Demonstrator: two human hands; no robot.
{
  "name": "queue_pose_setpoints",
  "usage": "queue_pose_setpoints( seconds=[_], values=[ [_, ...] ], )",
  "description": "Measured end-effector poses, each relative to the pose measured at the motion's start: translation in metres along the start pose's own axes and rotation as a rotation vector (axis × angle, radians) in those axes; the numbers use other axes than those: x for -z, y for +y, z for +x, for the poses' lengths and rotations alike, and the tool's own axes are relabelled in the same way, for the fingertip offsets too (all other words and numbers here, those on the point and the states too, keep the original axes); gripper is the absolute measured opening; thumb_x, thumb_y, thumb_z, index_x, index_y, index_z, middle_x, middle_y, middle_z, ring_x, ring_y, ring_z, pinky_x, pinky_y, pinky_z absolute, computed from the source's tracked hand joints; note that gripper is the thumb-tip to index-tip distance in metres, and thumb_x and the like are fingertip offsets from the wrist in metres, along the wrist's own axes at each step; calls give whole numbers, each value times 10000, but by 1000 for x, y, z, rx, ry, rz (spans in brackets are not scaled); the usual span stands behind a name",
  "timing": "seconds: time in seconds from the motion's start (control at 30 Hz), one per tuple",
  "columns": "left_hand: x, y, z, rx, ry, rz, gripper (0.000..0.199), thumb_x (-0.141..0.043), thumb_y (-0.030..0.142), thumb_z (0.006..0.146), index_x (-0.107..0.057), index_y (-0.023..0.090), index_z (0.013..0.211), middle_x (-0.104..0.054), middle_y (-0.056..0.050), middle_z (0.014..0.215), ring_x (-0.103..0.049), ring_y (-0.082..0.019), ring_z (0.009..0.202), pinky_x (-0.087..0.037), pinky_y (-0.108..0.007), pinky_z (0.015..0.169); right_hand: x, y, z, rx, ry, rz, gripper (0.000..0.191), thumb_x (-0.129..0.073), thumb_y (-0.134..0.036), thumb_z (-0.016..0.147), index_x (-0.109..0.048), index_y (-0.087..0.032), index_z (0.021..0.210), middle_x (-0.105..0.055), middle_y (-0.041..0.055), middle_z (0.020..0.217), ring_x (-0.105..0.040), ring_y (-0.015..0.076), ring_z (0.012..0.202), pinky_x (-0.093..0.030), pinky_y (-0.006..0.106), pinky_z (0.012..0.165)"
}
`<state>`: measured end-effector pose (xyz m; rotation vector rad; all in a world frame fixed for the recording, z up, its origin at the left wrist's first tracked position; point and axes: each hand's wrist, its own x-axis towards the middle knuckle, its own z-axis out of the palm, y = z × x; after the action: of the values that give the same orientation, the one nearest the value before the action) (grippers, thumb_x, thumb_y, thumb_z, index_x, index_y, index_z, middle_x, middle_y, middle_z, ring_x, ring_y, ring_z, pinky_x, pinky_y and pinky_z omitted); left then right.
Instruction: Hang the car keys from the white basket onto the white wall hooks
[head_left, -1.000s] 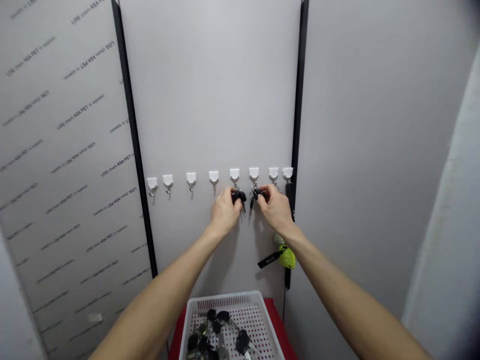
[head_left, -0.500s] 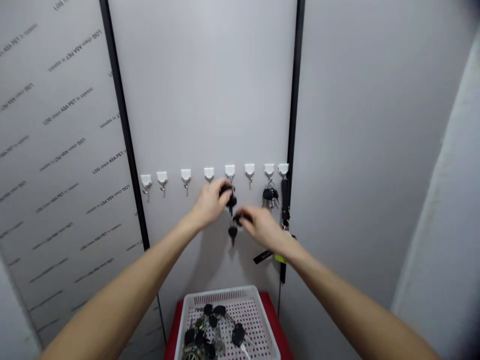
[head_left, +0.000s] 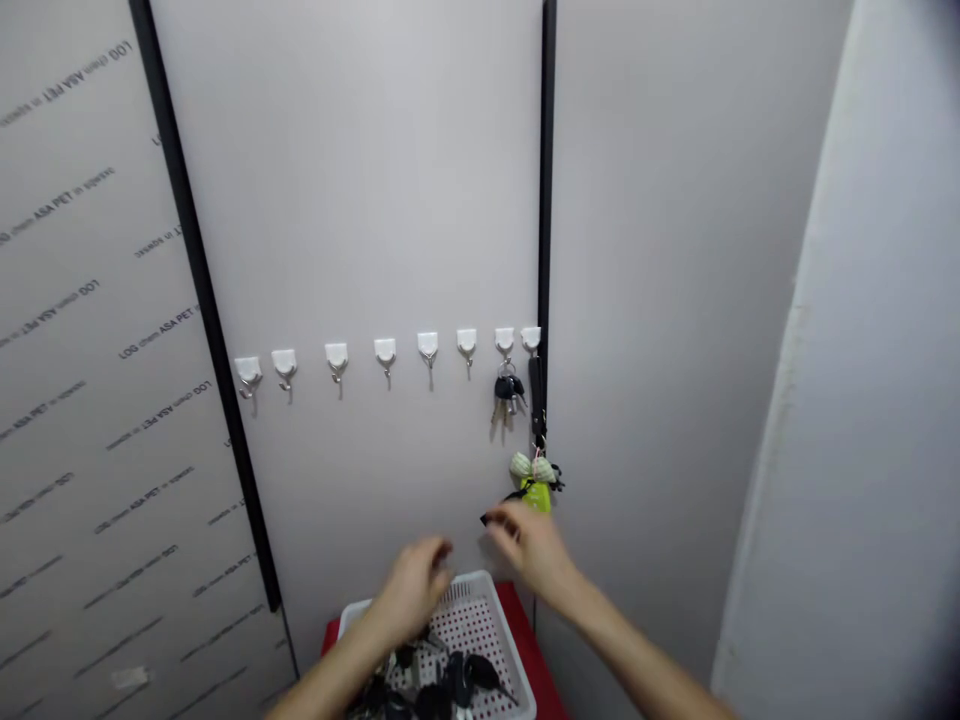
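Observation:
My left hand (head_left: 418, 583) is over the back left of a white perforated plastic basket (head_left: 519, 660), fingers curled but apart, with nothing visible in them. Several black-headed keys (head_left: 457, 680) lie in the basket, partly hidden by my left forearm. To the right, my right hand (head_left: 531, 548) is in front of the wall, thumb and fingers apart, just below a lime-green key fob (head_left: 535, 492) with a pale green bow (head_left: 523, 466). A dark tip beside its fingertips looks like the fob's hanging black tag; whether I touch it I cannot tell.
A row of white adhesive hooks (head_left: 385, 350) runs across the wall panel. A key bunch (head_left: 507, 390) hangs on one, and a black strap (head_left: 537, 400) on the rightmost. Black trim strips (head_left: 202, 270) edge the panel. Something red (head_left: 529, 640) is under the basket.
Both hands have come down from the middle hooks to basket height. The black keys they held are no longer in them, and keys in the basket lie differently. The view has shifted right.

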<state>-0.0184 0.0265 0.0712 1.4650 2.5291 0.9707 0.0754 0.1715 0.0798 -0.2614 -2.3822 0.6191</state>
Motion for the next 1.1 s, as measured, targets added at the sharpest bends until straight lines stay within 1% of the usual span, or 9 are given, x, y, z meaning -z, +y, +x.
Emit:
queue_pose_setpoints(
  seconds=[0.07,0.13,0.23,0.33,0.5,0.63,0.8,0.97,1.1],
  values=[
    [22,31,30,-48,131,-54,277,-400,273,664,-499,138,885,-561,-67,898,-501,-140,801,-365,-240,724,41,-3,31,-42,301,-29,272,-370,-285,695,-515,-126,861,-567,71,783,-502,130,662,-372,232,617],
    [38,64,61,-89,250,-106,323,-415,306,663,-468,142,937,-559,-67,901,-504,-133,794,-372,-235,713,73,-3,58,-127,486,-126,329,-373,-348,688,-494,-139,911,-568,65,766,-498,135,609,-368,247,576],
    [50,106,101,-67,379,-100,343,-443,340,648,-459,154,936,-569,-69,862,-515,-147,763,-384,-248,666,94,-3,85,-225,480,-277,292,-388,-366,669,-543,-164,810,-585,56,687,-499,151,565,-336,245,508],
    [51,127,124,-36,448,-38,231,-434,281,658,-495,148,837,-581,-72,765,-522,-158,722,-381,-262,639,98,-5,98,-203,443,-335,234,-381,-310,670,-564,-165,682,-582,54,602,-493,149,533,-303,233,476],
    [65,144,130,-160,503,-88,140,-401,193,660,-499,127,735,-565,-61,695,-511,-141,654,-378,-255,605,119,-22,115,-34,621,-211,206,-367,-247,667,-547,-147,667,-568,37,606,-467,110,521,-301,209,493],
    [88,156,127,-240,571,-194,133,-379,199,666,-478,127,715,-528,-24,615,-480,-108,570,-371,-242,565,135,-41,120,52,636,-74,186,-393,-259,644,-526,-132,616,-507,-3,509,-403,77,447,-289,194,456],
    [91,132,98,-305,440,-206,100,-376,200,661,-452,140,683,-459,22,532,-424,-79,489,-348,-218,511,112,-48,97,75,411,85,151,-396,-236,631,-489,-129,581,-438,-32,457,-371,66,425,-282,183,426],
    [48,66,40,-218,252,-183,117,-372,196,671,-449,148,746,-488,14,603,-437,-85,545,-348,-212,539,46,-33,56,104,49,130,130,-362,-178,643,-477,-139,594,-464,-31,501,-390,64,455,-290,177,446],
    [9,19,2,-65,142,-81,153,-337,207,696,-457,152,774,-517,-4,636,-457,-104,577,-347,-221,547,-4,-22,22,51,-134,66,144,-344,-140,646,-471,-137,578,-445,-28,470,-367,64,439,-274,180,440]
  ],
)
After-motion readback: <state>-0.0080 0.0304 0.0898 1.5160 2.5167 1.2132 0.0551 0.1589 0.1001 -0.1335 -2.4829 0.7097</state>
